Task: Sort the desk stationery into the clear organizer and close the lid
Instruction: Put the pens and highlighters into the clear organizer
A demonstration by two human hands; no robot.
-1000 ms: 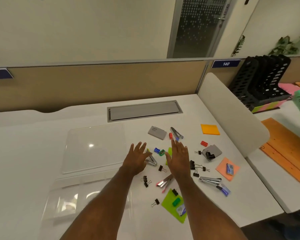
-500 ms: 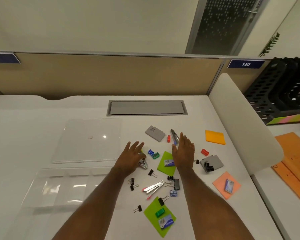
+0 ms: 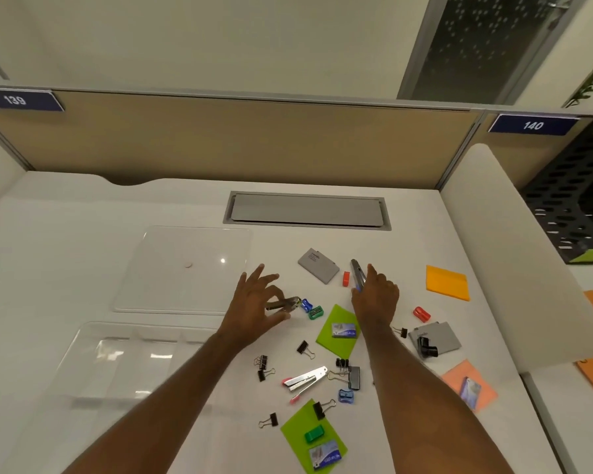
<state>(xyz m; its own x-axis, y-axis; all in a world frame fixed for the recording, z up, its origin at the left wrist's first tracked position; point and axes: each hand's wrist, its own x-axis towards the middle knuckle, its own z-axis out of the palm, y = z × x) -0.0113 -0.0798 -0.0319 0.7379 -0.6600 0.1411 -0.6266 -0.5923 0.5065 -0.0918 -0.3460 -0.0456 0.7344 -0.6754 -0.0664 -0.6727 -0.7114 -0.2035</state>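
White laminate covers the desk (image 3: 83,234), which is backed by a tan partition (image 3: 254,142) with a grey cable hatch (image 3: 307,210) set in the top. At the left lies the clear organizer (image 3: 127,367), its compartments showing nothing inside, with its lid (image 3: 185,268) flat on the desk beyond it. Binder clips, sharpeners, staple boxes and sticky notes lie scattered to the right. The left hand (image 3: 254,313) pinches a metal staple remover (image 3: 286,303); the right hand (image 3: 375,295), fingers straight, touches a stapler (image 3: 356,270).
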